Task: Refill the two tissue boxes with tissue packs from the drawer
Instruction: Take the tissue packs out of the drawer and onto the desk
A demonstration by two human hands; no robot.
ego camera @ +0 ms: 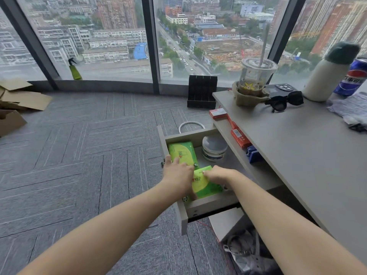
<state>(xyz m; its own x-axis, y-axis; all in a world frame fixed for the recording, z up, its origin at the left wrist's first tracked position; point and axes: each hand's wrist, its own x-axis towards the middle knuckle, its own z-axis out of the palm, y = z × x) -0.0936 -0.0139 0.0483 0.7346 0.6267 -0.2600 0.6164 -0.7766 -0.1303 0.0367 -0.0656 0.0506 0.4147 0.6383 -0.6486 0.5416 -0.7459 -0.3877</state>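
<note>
— How do the packs lie in the open grey drawer (208, 204)?

— The farther green plastic tissue pack (181, 151) lies flat along the drawer's left wall, its long axis running from the front of the drawer toward the back. The nearer green tissue pack (204, 185) is tilted, its far end lifted and its long axis slanting toward the back right.

— And the person's hands?

— Both bare forearms reach forward and down into the drawer. The left hand (178, 175) lies palm down, fingers together, across the near end of the farther pack and against the nearer pack's left edge; whether it grips either cannot be told. The right hand (219, 175) is curled, its fingers closed on the top of the nearer pack.

— What else is inside?

— A round white plastic tub (214, 147) stands at the back right, apart from the packs, beside the grey desk (297, 147).
</note>
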